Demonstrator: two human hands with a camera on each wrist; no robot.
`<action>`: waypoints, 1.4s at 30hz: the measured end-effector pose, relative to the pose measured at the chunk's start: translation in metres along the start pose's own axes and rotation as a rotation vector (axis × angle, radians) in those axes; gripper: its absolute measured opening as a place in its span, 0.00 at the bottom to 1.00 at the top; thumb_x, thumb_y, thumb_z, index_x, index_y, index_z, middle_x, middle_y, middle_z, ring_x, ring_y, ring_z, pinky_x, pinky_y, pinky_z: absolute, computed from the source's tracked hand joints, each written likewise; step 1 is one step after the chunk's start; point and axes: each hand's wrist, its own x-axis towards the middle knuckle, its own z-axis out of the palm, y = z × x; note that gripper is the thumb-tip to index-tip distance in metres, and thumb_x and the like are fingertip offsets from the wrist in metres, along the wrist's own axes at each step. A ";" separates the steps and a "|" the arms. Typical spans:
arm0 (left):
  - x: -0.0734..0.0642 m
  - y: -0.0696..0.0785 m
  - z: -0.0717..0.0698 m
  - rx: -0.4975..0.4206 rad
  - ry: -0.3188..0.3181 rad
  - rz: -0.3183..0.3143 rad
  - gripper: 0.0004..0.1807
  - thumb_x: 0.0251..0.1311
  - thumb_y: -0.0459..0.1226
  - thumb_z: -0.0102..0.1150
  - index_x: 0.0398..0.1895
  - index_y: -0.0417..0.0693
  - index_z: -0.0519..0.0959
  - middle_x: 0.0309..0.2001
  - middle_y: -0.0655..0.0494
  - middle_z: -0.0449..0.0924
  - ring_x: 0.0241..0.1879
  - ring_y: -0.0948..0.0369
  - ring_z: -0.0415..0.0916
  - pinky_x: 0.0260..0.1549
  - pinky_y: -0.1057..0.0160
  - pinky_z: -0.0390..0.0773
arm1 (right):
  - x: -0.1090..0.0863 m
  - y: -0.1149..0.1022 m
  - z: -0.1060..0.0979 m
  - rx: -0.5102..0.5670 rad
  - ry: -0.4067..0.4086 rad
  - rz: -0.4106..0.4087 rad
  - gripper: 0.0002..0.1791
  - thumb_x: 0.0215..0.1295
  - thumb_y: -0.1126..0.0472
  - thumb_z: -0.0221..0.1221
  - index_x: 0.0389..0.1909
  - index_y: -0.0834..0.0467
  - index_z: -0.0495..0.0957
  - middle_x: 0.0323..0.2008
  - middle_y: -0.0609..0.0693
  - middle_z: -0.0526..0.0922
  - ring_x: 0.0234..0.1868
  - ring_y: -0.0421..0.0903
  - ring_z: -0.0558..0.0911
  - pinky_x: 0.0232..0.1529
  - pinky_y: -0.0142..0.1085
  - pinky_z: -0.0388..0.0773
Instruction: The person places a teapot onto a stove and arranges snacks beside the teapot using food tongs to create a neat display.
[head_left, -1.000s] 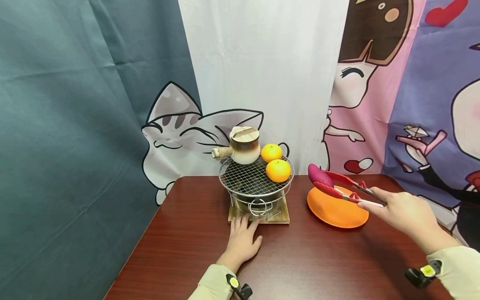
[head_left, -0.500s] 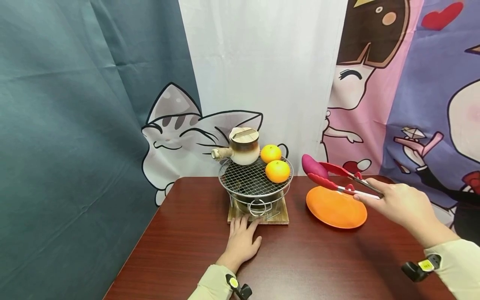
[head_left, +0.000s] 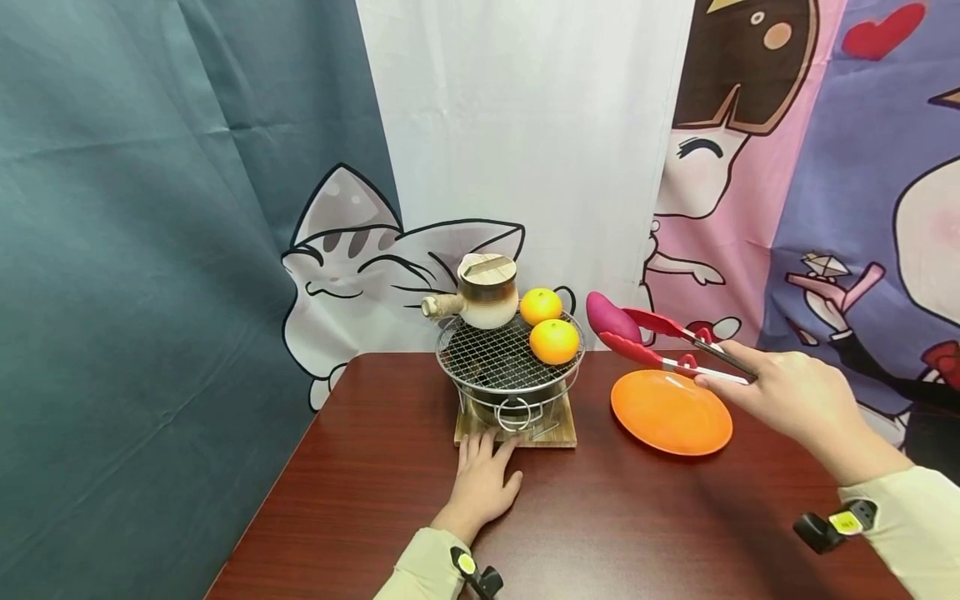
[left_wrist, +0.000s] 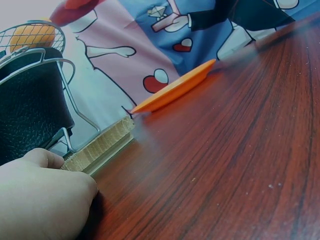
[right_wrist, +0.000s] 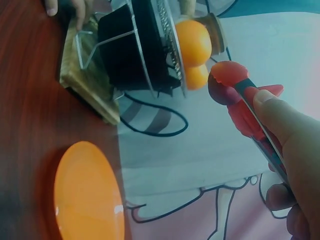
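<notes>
Red-tipped tongs (head_left: 660, 353) are held in my right hand (head_left: 795, 398), to the right of the grill. Between their red ends sits a smooth purple oblong piece (head_left: 611, 317), much like a sweet potato, up in the air. My left hand (head_left: 483, 483) rests with spread fingers at the front edge of a wooden board (head_left: 562, 433). On that board stands a round tabletop grill with a wire mesh (head_left: 487, 360). Two oranges (head_left: 554, 342) sit on the mesh's right side. A small side-handled clay pot (head_left: 487, 300) with a wooden lid stands at its back.
An orange plate (head_left: 671, 414) lies on the brown table (head_left: 360, 500), right of the grill and below the tongs. A printed curtain (head_left: 525, 125) hangs close behind the table. In the right wrist view a dark loop (right_wrist: 160, 132) shows beside the grill.
My right hand has moved left and slightly up, carrying the tongs and the purple piece from over the plate's left part toward the grill. The left hand stays in place.
</notes>
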 end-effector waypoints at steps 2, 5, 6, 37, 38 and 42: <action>0.000 0.000 0.000 0.000 0.005 0.003 0.29 0.60 0.49 0.61 0.67 0.61 0.74 0.67 0.47 0.66 0.69 0.44 0.60 0.69 0.36 0.55 | 0.001 -0.004 -0.002 0.000 0.006 -0.003 0.50 0.58 0.21 0.53 0.69 0.56 0.72 0.42 0.73 0.82 0.32 0.62 0.80 0.20 0.51 0.75; 0.000 -0.001 0.000 0.000 0.003 0.003 0.30 0.60 0.49 0.61 0.67 0.61 0.73 0.67 0.47 0.66 0.70 0.44 0.60 0.69 0.36 0.55 | 0.003 -0.010 -0.006 0.002 0.033 -0.012 0.49 0.57 0.22 0.54 0.68 0.54 0.74 0.41 0.72 0.82 0.32 0.62 0.81 0.19 0.50 0.74; 0.000 -0.001 0.000 0.000 0.002 0.003 0.30 0.60 0.49 0.61 0.67 0.61 0.73 0.67 0.47 0.66 0.70 0.44 0.60 0.69 0.36 0.55 | 0.004 -0.013 -0.007 0.004 0.049 -0.017 0.47 0.57 0.22 0.55 0.67 0.53 0.75 0.40 0.71 0.83 0.32 0.62 0.81 0.18 0.50 0.73; -0.001 -0.002 0.002 0.001 -0.011 -0.007 0.30 0.61 0.49 0.61 0.68 0.62 0.73 0.68 0.47 0.66 0.70 0.44 0.59 0.69 0.36 0.54 | 0.014 -0.079 -0.010 0.018 0.216 -0.204 0.42 0.53 0.27 0.64 0.61 0.51 0.81 0.11 0.44 0.67 0.15 0.46 0.68 0.13 0.37 0.62; 0.000 -0.001 0.002 0.000 -0.012 -0.007 0.29 0.61 0.49 0.61 0.68 0.62 0.73 0.68 0.47 0.66 0.70 0.44 0.59 0.69 0.36 0.54 | 0.014 -0.081 -0.009 0.023 0.226 -0.214 0.42 0.53 0.27 0.64 0.61 0.51 0.81 0.10 0.44 0.67 0.15 0.46 0.68 0.14 0.37 0.62; 0.000 0.000 0.001 -0.005 -0.014 -0.006 0.29 0.61 0.49 0.61 0.67 0.61 0.73 0.68 0.47 0.66 0.70 0.43 0.58 0.69 0.36 0.54 | 0.016 -0.091 -0.005 0.033 0.253 -0.255 0.40 0.52 0.28 0.66 0.59 0.50 0.83 0.12 0.44 0.70 0.15 0.45 0.69 0.14 0.36 0.62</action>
